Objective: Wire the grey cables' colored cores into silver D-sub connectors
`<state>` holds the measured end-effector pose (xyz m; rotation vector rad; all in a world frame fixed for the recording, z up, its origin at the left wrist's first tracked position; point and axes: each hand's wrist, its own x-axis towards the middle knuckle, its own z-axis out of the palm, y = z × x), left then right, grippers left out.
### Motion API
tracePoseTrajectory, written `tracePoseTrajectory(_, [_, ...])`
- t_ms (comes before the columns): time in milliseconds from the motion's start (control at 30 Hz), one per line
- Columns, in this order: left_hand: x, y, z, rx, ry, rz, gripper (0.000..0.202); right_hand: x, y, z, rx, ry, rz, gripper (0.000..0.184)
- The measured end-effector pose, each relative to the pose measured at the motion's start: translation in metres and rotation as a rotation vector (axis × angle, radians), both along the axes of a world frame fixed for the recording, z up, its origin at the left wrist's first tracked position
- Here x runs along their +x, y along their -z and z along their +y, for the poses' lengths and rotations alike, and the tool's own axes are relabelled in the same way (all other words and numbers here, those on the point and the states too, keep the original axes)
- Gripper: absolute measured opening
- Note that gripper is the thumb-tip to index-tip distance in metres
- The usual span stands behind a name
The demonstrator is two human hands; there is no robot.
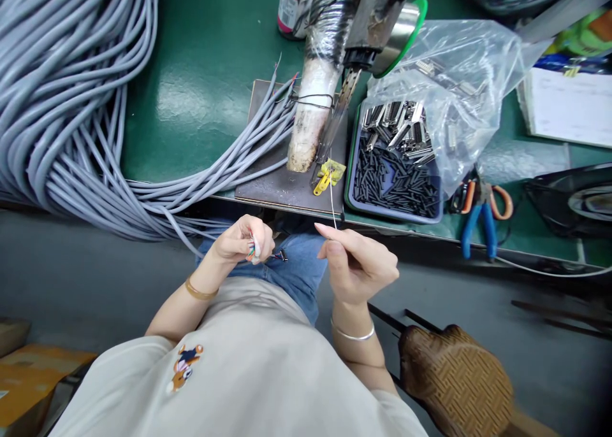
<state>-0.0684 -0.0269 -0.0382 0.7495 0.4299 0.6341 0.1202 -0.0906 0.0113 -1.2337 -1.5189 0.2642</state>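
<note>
My left hand (243, 239) is closed around a bunch of thin coloured wires (251, 251) that show between its fingers. A small dark connector (284, 255) sticks out to its right, on wires coming from that hand. My right hand (361, 265) pinches a thin silvery solder wire (333, 201) between thumb and forefinger. This wire runs up toward a metal holder (342, 109), with a green-rimmed spool (401, 39) behind it. A yellow piece (324, 181) lies under the holder, near a whitish, scorched tube (306, 131).
Grey cables (86, 106) heap at left, their ends on a dark board (287, 192). A blue tray (396, 214) holds black sleeves and metal connectors beside a plastic bag (473, 86). Orange- and blue-handled pliers (485, 214) lie at the table edge. A woven-pattern stool (459, 379) stands lower right.
</note>
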Motion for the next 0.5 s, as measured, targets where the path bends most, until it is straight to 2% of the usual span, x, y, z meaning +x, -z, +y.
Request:
tracePoseTrajectory(167, [-0.001,-0.002,0.0,0.003,-0.011,0.02,0.063,-0.001,0.001,-0.002,0.014,0.059,-0.036,0.022])
tracePoseTrajectory(300, [0.001,-0.01,0.001,0.004,-0.032,0.045,0.048,-0.004,0.001,-0.001,0.057,0.083,0.12,0.029])
tracePoseTrajectory(400, [0.007,-0.022,0.0,-0.018,-0.143,0.142,0.036,-0.003,0.001,0.002,0.028,0.101,0.254,0.032])
tracePoseTrajectory(500, [0.014,-0.033,-0.002,-0.023,-0.257,0.267,0.035,0.003,0.0,0.004,-0.104,0.133,0.265,0.02])
